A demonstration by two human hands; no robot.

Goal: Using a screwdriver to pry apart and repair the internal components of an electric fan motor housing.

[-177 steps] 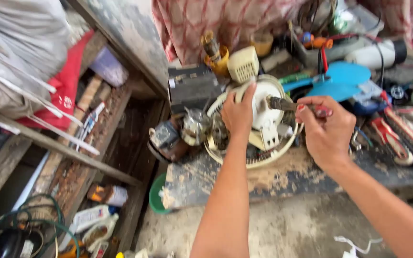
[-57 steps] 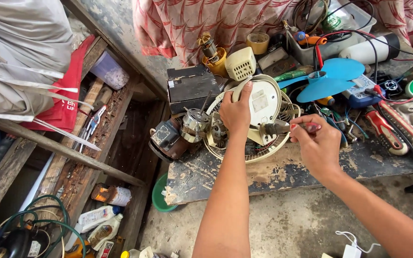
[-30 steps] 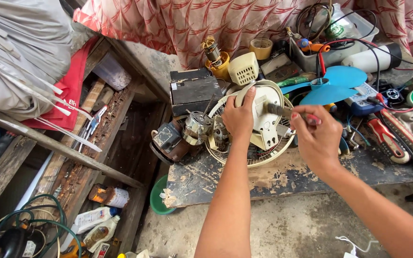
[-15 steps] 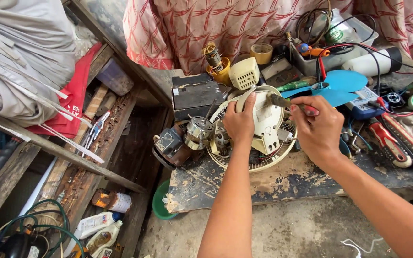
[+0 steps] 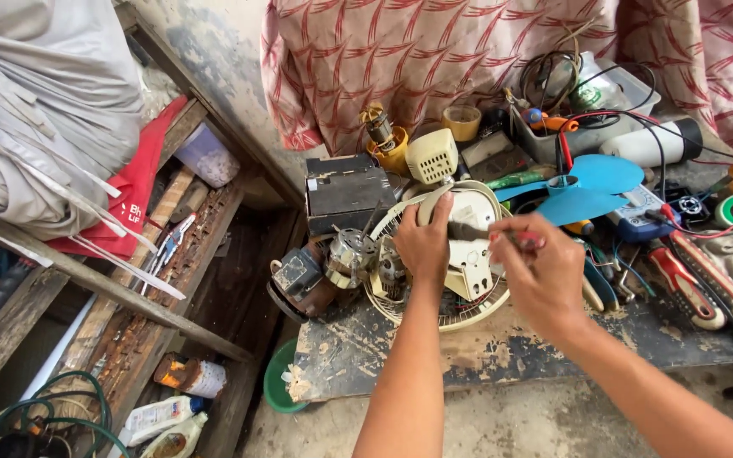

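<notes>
While we look down at the cluttered bench, we note these points:

Fan housing: we see a cream plastic fan body point(image 5: 475, 254) lying on its round wire guard point(image 5: 460, 315) at the centre of the frame, on the dark worn board point(image 5: 511, 348); its shell looks scuffed and yellowed.
Left hand: our left hand point(image 5: 424, 242) lies on the housing's left edge, fingers curled over its rim and gripping it.
Right hand: our right hand point(image 5: 543, 276) is closed around a red-handled paintbrush point(image 5: 494, 234); its dark bristles touch the top of the housing.
Motor parts: we find a bare motor point(image 5: 349, 253) just left of the guard.
Blade: a blue fan blade point(image 5: 587, 188) rests right of the housing, in the upper right of the frame.
Battery: a black boxy battery point(image 5: 348, 191) sits above the motor.
</notes>
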